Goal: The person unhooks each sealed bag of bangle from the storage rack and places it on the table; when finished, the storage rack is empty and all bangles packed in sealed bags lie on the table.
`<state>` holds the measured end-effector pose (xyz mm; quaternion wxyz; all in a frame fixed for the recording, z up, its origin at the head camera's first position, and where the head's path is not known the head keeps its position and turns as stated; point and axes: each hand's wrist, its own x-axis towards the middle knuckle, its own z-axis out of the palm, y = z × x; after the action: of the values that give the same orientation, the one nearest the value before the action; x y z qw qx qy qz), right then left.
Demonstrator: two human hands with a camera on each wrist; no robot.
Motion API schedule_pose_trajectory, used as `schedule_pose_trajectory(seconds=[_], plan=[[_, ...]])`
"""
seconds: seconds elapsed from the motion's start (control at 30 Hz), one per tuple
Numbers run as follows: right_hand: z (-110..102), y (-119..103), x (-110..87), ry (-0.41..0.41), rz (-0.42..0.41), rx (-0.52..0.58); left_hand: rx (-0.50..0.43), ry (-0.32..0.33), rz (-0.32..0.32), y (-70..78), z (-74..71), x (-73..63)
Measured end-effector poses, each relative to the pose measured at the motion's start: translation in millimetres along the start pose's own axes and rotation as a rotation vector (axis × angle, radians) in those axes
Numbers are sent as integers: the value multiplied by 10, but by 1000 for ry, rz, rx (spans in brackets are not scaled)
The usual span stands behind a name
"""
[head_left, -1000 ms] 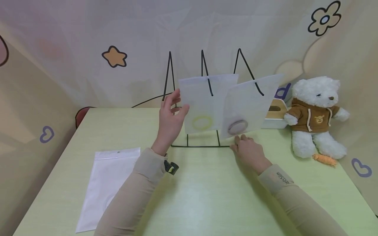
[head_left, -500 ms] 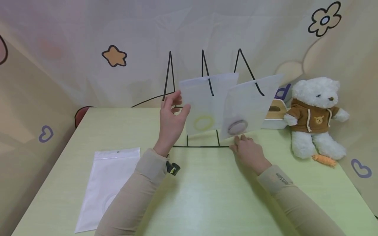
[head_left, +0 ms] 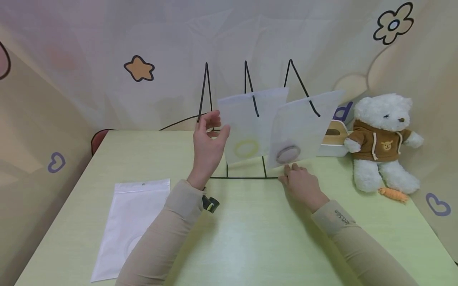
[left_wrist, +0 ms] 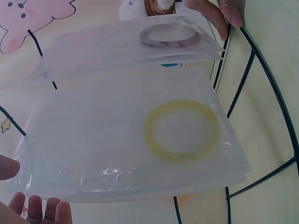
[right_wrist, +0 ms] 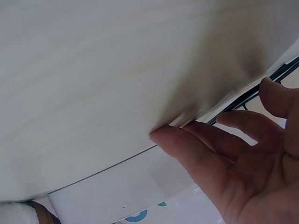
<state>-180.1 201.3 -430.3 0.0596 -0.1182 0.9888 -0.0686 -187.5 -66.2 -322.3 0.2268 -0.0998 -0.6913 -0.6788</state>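
A black wire display rack (head_left: 245, 178) stands on the table, with three hooks along its top. From the middle hook hangs a frosted zip bag (head_left: 247, 119) with a yellow bangle (head_left: 246, 148) in it. The right hook bears a similar bag (head_left: 304, 115) holding a greyish-purple bangle (head_left: 288, 154). My left hand (head_left: 209, 139) is raised at the left edge of the yellow-bangle bag, thumb and fingers apart, below the left hook (head_left: 202, 91). Low at the rack's front right corner, my right hand (head_left: 302, 184) pinches the base wire between thumb and fingers.
Another white zip bag (head_left: 139, 214) with a pale ring inside lies flat at the left, partly under the left sleeve (head_left: 157, 242). A white teddy bear (head_left: 386, 139) sits at the right by a small orange carrot (head_left: 393, 194). Behind it is a white-and-wood box (head_left: 332, 149).
The yellow-bangle bag has swung slightly on its hook, its lower edge tilting a little. My left hand has shifted very slightly; the right hand holds its place at the rack's base.
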Motion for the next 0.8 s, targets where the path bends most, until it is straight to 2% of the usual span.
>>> schedule_pose_trajectory(seconds=[0.3, 0.8], plan=[[11, 5, -6, 29, -26, -9, -21, 30, 5, 20, 23, 3], [-4, -14, -24, 53, -24, 2, 2, 165, 19, -1, 118, 26]])
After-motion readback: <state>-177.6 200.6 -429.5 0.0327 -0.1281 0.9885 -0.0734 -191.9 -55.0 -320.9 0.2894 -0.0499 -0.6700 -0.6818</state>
